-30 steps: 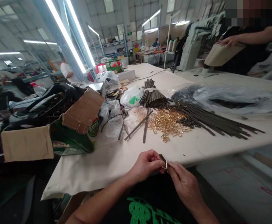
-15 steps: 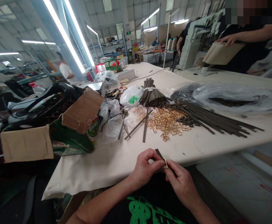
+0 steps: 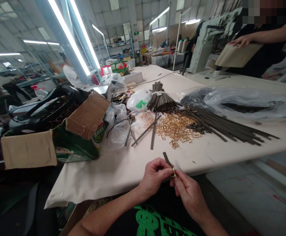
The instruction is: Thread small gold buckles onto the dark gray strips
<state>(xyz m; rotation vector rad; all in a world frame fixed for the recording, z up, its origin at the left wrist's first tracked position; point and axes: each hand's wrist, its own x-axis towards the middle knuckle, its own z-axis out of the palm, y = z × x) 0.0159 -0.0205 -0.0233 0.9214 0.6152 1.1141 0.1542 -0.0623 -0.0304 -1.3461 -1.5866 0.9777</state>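
Note:
My left hand (image 3: 155,175) pinches a short dark strap (image 3: 167,158) whose upper end sticks up past the fingers. A small gold rectangular buckle (image 3: 174,171) sits at the strap, between my two hands. My right hand (image 3: 188,190) closes its thumb and fingers at the buckle from the right. The fingers hide how far the strap passes through the buckle. Beyond the hands lies a pile of loose gold buckles (image 3: 178,127). Long dark straps (image 3: 231,127) fan out to its right, and a tied bundle of straps (image 3: 159,98) stands behind it.
A green carton (image 3: 76,149) with open brown flaps stands at the left. Clear plastic bags (image 3: 251,98) lie at the back right. Loose strips (image 3: 153,134) rest on the pale tabletop (image 3: 123,170). Across the table, a person (image 3: 275,36) holds a beige panel (image 3: 240,55) by a sewing machine.
The strap's free end shows a little more above my left fingers. Both hands keep almost the same place, with the buckle slightly turned between them.

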